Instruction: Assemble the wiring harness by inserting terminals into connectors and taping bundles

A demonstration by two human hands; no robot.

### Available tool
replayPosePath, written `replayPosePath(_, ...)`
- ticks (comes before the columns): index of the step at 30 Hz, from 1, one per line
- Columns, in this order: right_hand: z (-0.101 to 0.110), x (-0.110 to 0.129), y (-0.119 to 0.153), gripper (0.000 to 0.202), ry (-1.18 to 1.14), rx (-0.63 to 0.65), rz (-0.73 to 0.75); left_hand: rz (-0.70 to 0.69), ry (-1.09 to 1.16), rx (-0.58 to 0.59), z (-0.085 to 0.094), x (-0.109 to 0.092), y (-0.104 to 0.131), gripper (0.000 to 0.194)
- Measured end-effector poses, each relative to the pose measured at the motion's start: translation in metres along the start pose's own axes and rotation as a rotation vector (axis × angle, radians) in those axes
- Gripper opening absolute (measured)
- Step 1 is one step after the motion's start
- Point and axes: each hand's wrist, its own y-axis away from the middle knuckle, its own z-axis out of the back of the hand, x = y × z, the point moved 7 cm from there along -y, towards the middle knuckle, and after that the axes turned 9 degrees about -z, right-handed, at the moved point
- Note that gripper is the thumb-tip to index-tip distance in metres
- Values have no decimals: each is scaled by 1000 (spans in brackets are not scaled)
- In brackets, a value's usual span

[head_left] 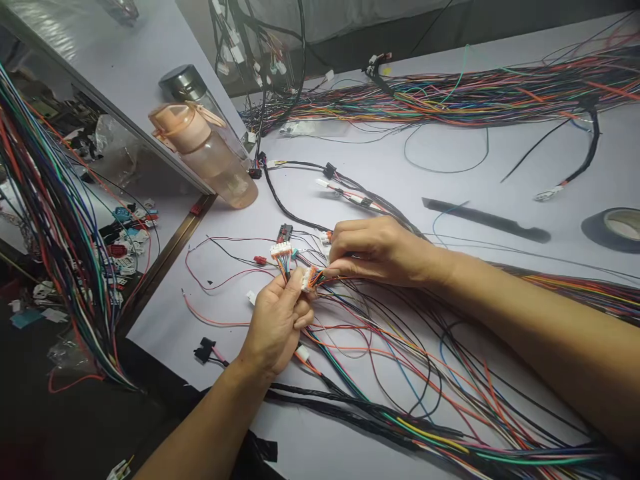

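My left hand (281,319) is closed around a white and orange connector (309,279), thumb on top. A second white connector (281,251) with thin wires rises just above that thumb. My right hand (367,250) is pinched at the wires on the right side of the held connector; its fingertips hide part of them. Behind the hands lie a black connector (285,232) and a small red connector (260,261). Loose coloured wires (390,333) spread from the hands toward the lower right.
A peach water bottle (213,157) and a dark-lidded bottle (184,83) stand at the back left. A long wire bundle (450,90) crosses the back. Black tape (613,230) and a dark flat strip (487,219) lie right. More wires (55,200) hang at the left.
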Motion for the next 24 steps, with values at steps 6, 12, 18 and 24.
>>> replayPosePath(6, 1, 2, 0, 32, -33, -4, 15, -28, 26, -9, 1, -1, 0, 26)
replayPosePath(12, 0, 3, 0, 33, -55, 32, 45, -97, 77, -28, 1, -4, 0, 26)
replayPosePath(18, 1, 3, 1, 32, -47, 40, 73, -129, 81, -47, 2, -5, 1, 26)
replayPosePath(24, 3, 5, 1, 25, -65, 31, 131, -138, 49, -61, 1, -7, 3, 28)
